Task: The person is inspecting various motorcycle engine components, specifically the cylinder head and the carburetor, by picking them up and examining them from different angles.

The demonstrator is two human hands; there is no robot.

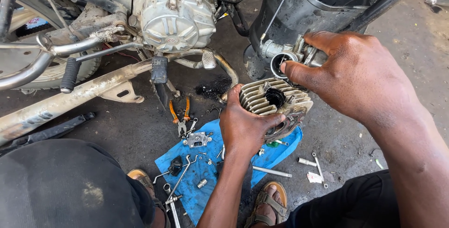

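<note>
Oily concrete floor (pixel 140 130); left hand (pixel 243 125) grips finned cylinder (pixel 262 98); right hand (pixel 355 76) clasps carburetor (pixel 285 53).

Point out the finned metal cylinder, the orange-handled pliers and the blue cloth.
Finned metal cylinder (pixel 262 98): head view, on its fins.
Orange-handled pliers (pixel 180 116): head view, between handles, near the pivot.
Blue cloth (pixel 206 181): head view, bare middle.

Head camera looks steeply down, close, at the motorcycle engine (pixel 173 13) and oily ground (pixel 346 139).

A motorcycle repair workshop: stripped motorcycle engine (pixel 173 10), pliers (pixel 181 116), oily concrete floor (pixel 346 134).
</note>
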